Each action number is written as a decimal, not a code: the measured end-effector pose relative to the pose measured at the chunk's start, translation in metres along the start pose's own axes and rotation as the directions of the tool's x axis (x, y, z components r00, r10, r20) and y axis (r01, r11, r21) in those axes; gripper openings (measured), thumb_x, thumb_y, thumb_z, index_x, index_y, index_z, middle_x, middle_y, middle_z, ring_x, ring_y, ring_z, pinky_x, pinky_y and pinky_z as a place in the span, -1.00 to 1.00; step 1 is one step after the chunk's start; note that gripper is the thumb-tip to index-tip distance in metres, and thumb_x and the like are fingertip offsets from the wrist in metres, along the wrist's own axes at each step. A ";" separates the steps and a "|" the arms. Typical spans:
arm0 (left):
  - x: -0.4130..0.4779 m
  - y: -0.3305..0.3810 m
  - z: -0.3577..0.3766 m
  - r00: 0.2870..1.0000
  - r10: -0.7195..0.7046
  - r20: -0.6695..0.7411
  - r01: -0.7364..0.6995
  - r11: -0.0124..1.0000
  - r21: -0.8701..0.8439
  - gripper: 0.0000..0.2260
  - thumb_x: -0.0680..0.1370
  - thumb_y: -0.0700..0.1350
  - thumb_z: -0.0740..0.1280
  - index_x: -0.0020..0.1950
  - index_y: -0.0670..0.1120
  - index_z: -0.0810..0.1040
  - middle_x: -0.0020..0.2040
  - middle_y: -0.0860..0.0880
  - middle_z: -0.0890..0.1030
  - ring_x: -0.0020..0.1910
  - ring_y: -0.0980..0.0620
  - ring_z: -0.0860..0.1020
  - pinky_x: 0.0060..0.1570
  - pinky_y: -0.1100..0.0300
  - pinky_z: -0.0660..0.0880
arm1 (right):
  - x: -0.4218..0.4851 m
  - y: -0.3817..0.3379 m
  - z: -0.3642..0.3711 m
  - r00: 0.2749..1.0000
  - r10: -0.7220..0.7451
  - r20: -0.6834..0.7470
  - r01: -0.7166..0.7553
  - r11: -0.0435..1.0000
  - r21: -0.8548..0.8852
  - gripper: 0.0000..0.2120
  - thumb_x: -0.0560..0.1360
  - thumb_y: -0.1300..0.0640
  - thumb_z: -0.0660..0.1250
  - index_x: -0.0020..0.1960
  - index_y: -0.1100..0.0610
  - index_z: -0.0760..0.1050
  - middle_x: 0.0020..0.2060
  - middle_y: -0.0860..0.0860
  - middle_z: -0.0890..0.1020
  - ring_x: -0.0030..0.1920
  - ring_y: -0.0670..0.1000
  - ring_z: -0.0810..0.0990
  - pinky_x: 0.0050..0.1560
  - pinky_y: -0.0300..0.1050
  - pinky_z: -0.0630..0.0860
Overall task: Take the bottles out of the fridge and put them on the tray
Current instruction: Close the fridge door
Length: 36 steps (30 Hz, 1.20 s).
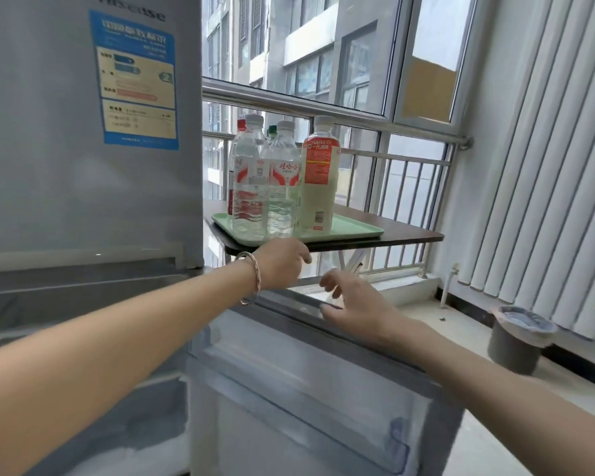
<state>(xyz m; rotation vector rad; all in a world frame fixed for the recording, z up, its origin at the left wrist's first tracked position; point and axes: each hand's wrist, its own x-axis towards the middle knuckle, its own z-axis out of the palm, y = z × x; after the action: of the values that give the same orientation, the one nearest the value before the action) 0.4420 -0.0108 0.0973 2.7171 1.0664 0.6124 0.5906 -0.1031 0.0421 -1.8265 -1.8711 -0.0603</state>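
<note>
- Nearest the camera, two bare forearms reach over the open lower fridge door (310,389), whose door shelf appears empty.
- Left hand (282,264), bracelet at the wrist, hovers just below the tray's near edge, fingers loosely curled, holding nothing.
- Right hand (352,300) is spread open above the door's top edge, also empty.
- Green tray (358,230) rests on the small dark surface (409,235) beside the fridge (83,132).
- Clear water bottles (251,187) and a milky, orange-labelled bottle (318,176) stand upright on the tray, clustered close together.
- Judged step: unloading looks finished or nearly so; the next move likely calls for checking the fridge interior, hidden here, or swinging the door closed.
</note>
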 end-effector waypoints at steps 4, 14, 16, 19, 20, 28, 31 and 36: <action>-0.041 -0.013 0.020 0.962 -0.050 0.267 0.031 0.996 0.078 -0.62 0.66 -0.05 0.02 0.46 -0.03 0.36 0.47 -0.06 0.37 0.43 -0.08 0.35 0.36 0.15 0.27 | -0.037 -0.007 0.002 0.991 -0.027 0.129 0.046 0.988 -0.149 -0.63 0.48 0.01 0.28 0.24 0.12 0.45 0.14 0.07 0.58 0.14 0.07 0.53 0.20 -0.04 0.45; -0.094 -0.037 0.037 0.971 -0.105 0.217 0.109 0.994 -0.006 -0.58 0.66 0.11 -0.06 0.52 0.15 0.19 0.58 0.03 0.09 0.58 0.02 -0.02 0.53 -0.10 -0.05 | -0.074 -0.050 -0.003 0.949 -0.031 0.315 0.122 0.954 -0.274 -0.49 0.53 -0.09 0.21 0.40 0.15 0.32 0.33 0.11 0.46 0.36 0.09 0.36 0.37 0.00 0.32; -0.108 -0.041 0.031 0.979 -0.095 0.182 0.101 0.995 -0.026 -0.59 0.67 0.08 -0.06 0.50 0.13 0.24 0.57 0.04 0.12 0.57 0.04 0.02 0.53 -0.10 -0.08 | -0.082 -0.067 -0.011 0.931 -0.018 0.365 0.113 0.964 -0.240 -0.47 0.57 -0.13 0.16 0.44 0.12 0.30 0.37 0.11 0.42 0.40 0.10 0.34 0.40 -0.01 0.28; -0.129 -0.047 0.018 0.987 -0.088 0.137 0.096 0.994 -0.052 -0.61 0.67 0.06 -0.03 0.47 0.10 0.32 0.55 0.05 0.19 0.56 0.09 0.09 0.54 -0.06 -0.08 | -0.095 -0.092 -0.018 0.910 -0.046 0.413 0.135 0.973 -0.189 -0.42 0.59 -0.22 0.06 0.49 0.09 0.27 0.45 0.09 0.35 0.47 0.05 0.27 0.46 -0.07 0.20; -0.138 -0.049 0.015 0.988 -0.091 0.125 0.099 0.993 -0.063 -0.61 0.67 0.05 -0.02 0.47 0.09 0.34 0.54 0.05 0.21 0.55 0.10 0.11 0.54 -0.01 -0.07 | -0.102 -0.101 -0.017 0.905 -0.069 0.420 0.145 0.977 -0.154 -0.40 0.59 -0.24 0.04 0.51 0.07 0.24 0.48 0.07 0.32 0.49 0.01 0.23 0.46 -0.14 0.17; -0.196 -0.084 -0.015 0.990 -0.136 0.042 0.141 0.979 -0.148 -0.63 0.68 -0.03 0.00 0.44 0.00 0.39 0.52 0.10 0.26 0.53 0.14 0.15 0.46 0.24 -0.10 | -0.149 -0.192 0.001 0.871 -0.301 0.388 0.308 0.950 0.044 -0.31 0.52 -0.35 -0.14 0.46 0.04 0.27 0.40 -0.16 0.43 0.49 -0.16 0.11 0.41 -0.34 0.05; -0.213 -0.106 -0.023 0.984 -0.143 0.108 0.154 0.982 -0.106 -0.61 0.68 0.00 -0.04 0.50 0.06 0.27 0.54 0.14 0.19 0.55 0.18 0.04 0.55 0.00 -0.14 | -0.151 -0.223 0.016 0.822 -0.385 0.421 0.439 0.898 -0.035 -0.12 0.32 -0.42 -0.38 0.52 -0.10 0.10 0.49 -0.24 0.24 0.50 -0.11 0.04 0.41 -0.16 0.02; -0.254 -0.138 -0.062 0.944 -0.256 0.206 0.274 0.960 -0.063 -0.57 0.67 0.08 -0.12 0.55 0.13 0.06 0.58 0.12 0.02 0.57 0.10 -0.14 0.54 -0.01 -0.18 | -0.095 -0.218 0.075 0.918 -0.392 0.057 0.382 0.915 0.131 -0.43 0.55 -0.25 -0.19 0.50 -0.16 0.18 0.50 -0.24 0.21 0.46 -0.29 0.09 0.48 -0.24 0.04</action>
<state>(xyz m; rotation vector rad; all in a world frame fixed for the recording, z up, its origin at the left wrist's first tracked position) 0.1629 -0.0825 0.0335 2.4355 1.2878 0.3330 0.3561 -0.1810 0.0101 -1.3760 -2.2216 -0.0144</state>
